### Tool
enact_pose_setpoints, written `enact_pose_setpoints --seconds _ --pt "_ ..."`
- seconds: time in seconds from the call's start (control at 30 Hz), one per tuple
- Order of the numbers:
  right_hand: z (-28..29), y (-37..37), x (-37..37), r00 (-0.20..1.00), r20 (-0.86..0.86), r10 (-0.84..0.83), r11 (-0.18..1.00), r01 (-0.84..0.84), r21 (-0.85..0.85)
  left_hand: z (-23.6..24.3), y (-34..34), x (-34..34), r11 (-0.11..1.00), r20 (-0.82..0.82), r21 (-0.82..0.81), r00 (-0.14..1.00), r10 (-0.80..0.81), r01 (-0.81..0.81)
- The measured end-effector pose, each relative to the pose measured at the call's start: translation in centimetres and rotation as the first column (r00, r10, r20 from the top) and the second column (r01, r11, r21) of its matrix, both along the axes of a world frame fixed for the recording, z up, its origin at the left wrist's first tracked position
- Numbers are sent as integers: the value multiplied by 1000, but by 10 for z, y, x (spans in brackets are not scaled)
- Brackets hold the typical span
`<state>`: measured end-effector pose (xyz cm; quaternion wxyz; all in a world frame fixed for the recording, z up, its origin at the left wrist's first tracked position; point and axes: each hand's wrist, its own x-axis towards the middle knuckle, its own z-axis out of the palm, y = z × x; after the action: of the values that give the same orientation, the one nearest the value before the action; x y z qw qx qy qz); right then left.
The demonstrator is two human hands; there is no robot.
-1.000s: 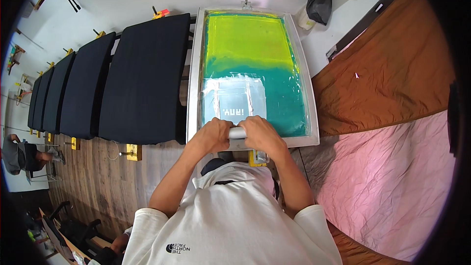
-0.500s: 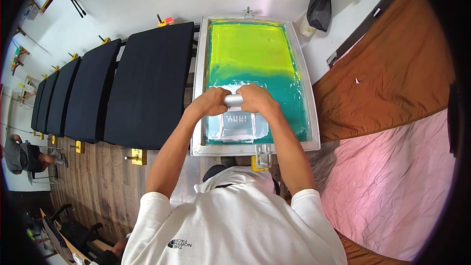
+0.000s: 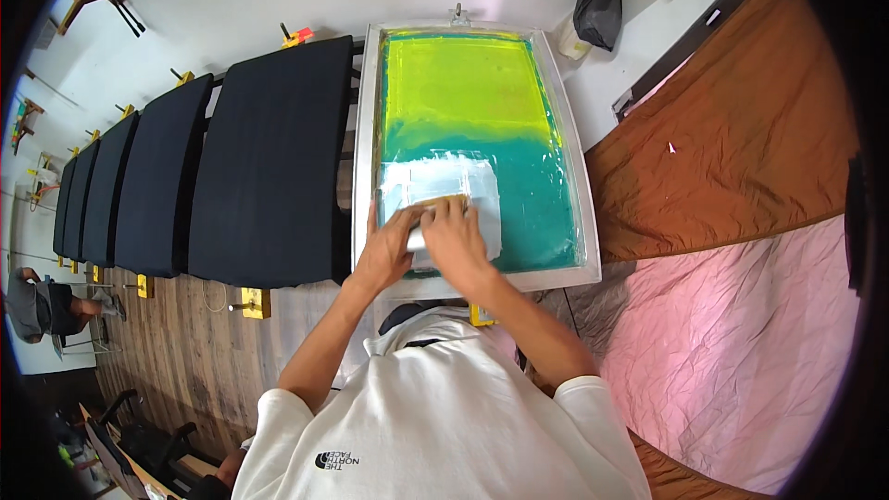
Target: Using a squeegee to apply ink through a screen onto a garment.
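Note:
My left hand (image 3: pixel 390 248) and my right hand (image 3: pixel 456 243) are closed on a squeegee (image 3: pixel 444 201) with a grey handle and a tan strip. It is low on the screen printing mesh (image 3: pixel 528 208), inside a metal frame (image 3: pixel 585 222). A patch of pale, almost white ink (image 3: pixel 472 171) lies around the squeegee on the teal lower part of the screen. The upper part (image 3: pixel 468 79) is bright yellow-green. My fingers hide much of the squeegee.
Several black padded platens (image 3: pixel 264 157) stand in a row to the left, with yellow clamp blocks (image 3: pixel 256 304). At right hang brown (image 3: pixel 722 130) and pink (image 3: pixel 727 352) sheets. A black bag (image 3: pixel 597 9) is by the white wall. Another person (image 3: pixel 65 306) sits at far left.
My hands moved up the screen, then came back down toward me with the squeegee, which now shows its tan side and is slightly slanted. White ink now covers the stencil lettering seen earlier.

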<state>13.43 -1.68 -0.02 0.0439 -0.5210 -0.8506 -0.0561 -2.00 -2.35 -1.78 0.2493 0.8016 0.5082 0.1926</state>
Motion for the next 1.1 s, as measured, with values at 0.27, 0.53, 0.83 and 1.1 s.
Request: enact_pose_setpoints --seconds 0.27,0.53,0.83,1.1 --pt "-2 -21 5 997 -43 71 993 -74 -90 2 -25 -3 993 -144 110 989 45 -29" --pt "-27 -12 35 833 -549 76 980 -164 -113 15 -17 20 964 -320 266 944 82 6" --pt "-20 -27 46 846 -533 -23 967 -116 -227 5 -26 28 979 -325 196 945 13 54" --pt "10 -17 35 958 -287 10 992 -46 -120 7 -9 19 997 -49 73 999 -15 18"
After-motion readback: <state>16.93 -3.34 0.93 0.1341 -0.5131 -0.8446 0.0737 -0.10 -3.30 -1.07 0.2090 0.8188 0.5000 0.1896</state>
